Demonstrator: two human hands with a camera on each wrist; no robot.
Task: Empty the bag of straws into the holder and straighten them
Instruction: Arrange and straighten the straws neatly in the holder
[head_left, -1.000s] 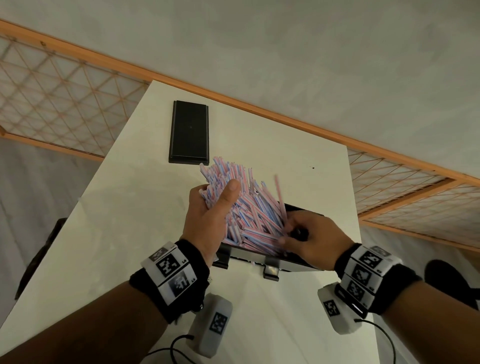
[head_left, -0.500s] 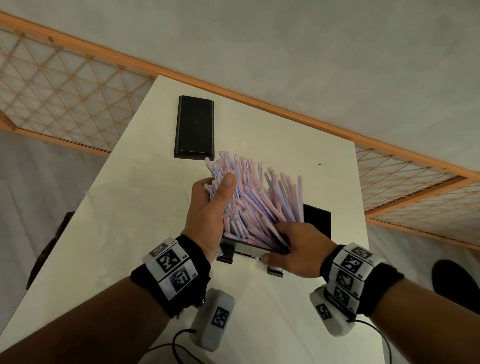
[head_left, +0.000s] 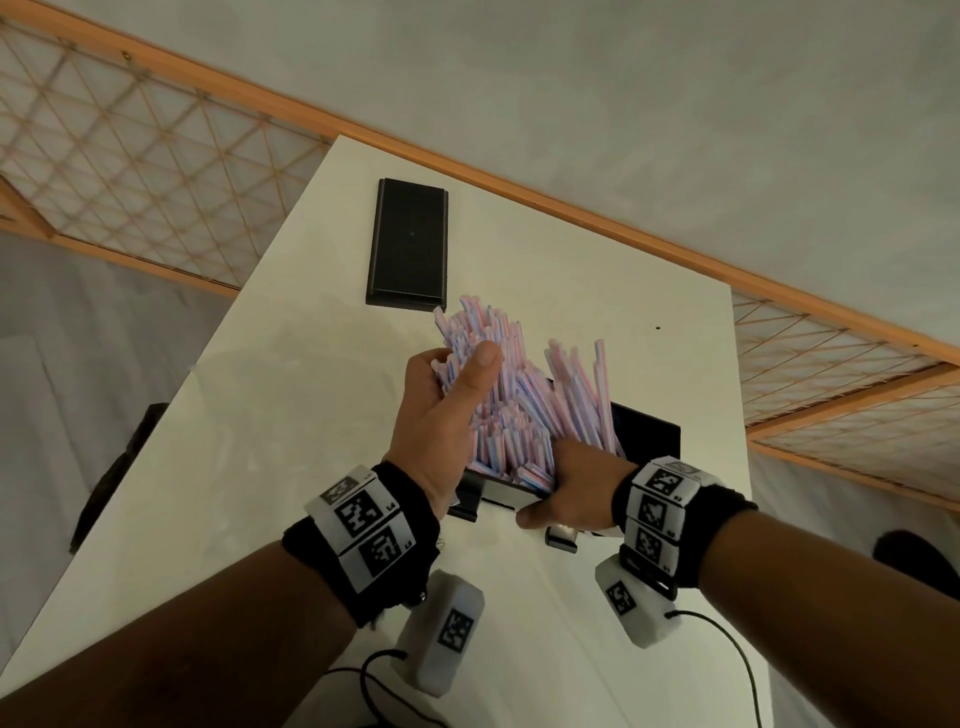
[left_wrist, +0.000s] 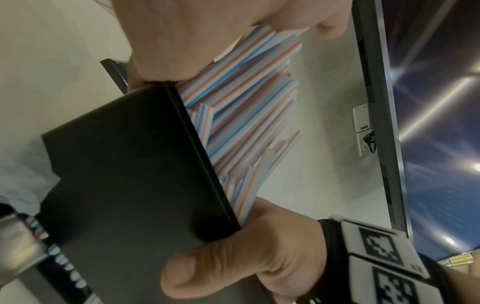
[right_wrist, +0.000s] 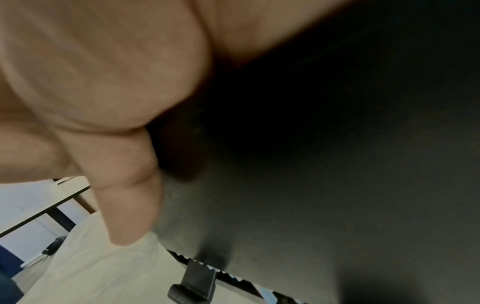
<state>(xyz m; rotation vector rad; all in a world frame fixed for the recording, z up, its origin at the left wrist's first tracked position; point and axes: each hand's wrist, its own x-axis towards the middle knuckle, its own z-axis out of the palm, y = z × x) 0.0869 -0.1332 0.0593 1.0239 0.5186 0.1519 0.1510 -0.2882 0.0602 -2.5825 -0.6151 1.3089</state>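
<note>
**A:** Scene?

**B:** White table (head_left: 291, 467) against a grey wall, orange wood trim and lattice panels on both sides. A black lid (head_left: 408, 248) lay flat at the far end, well apart from the hands.

**A:** Holder?

**B:** The black straw holder (head_left: 649, 434) sat on the table near the front edge, top open. In the left wrist view its dark front wall filled the lower left, with a dispensing slot along the bottom showing straw ends.

**A:** Straws?

**B:** The pink, blue and white striped straws (head_left: 524, 410) stood in the holder in a messy fan, tops leaning away from the camera, uneven heights. 2 loose clumps: 1 under the left hand, 1 toward the right side.

**A:** Left hand?

**B:** The left hand (head_left: 441, 415) was wrapped round the left clump, thumb (head_left: 475, 371) laid across the front of the straws, fingers behind them. Holding the straws, not the box.

**A:** Right hand?

**B:** The right hand (head_left: 576, 483) was at the holder's near right corner. Thumb pressed on the front wall, seen clearly in the left wrist view; fingers went over the rim among the straws. So it gripped the holder's wall. The right wrist view was mostly dark wall plus a blurred thumb (right_wrist: 124, 195).

**A:** Bag?

**B:** Couldn't find one in any view.

**A:** Other stuff?

**B:** Tagged wristbands on both wrists, white camera pods below them, black cables trailing over the near table edge.
</note>
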